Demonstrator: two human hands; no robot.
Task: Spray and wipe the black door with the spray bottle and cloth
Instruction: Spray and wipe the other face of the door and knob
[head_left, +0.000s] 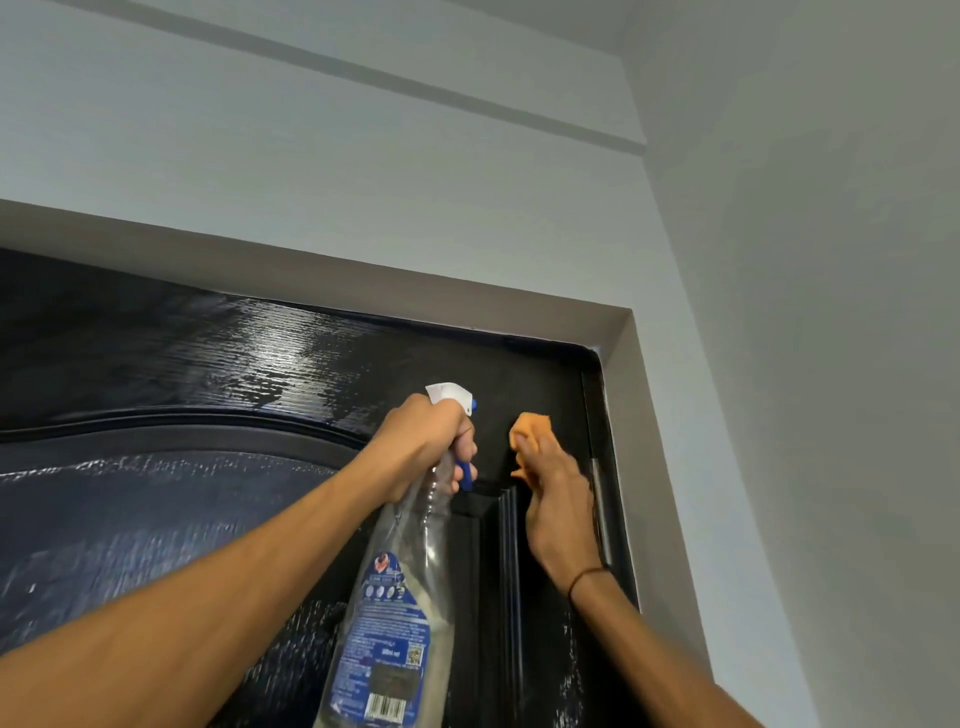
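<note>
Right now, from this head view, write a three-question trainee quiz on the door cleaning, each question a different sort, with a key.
1. True or false: the left hand grips the spray bottle by its neck, nozzle up.
2. Which part of the black door does the orange cloth touch? A) lower left panel B) upper right corner, near the door frame C) the centre of the arched moulding
3. Fill in: the right hand presses the ____ against the door.

Key: 1 true; 2 B; 3 cloth.
</note>
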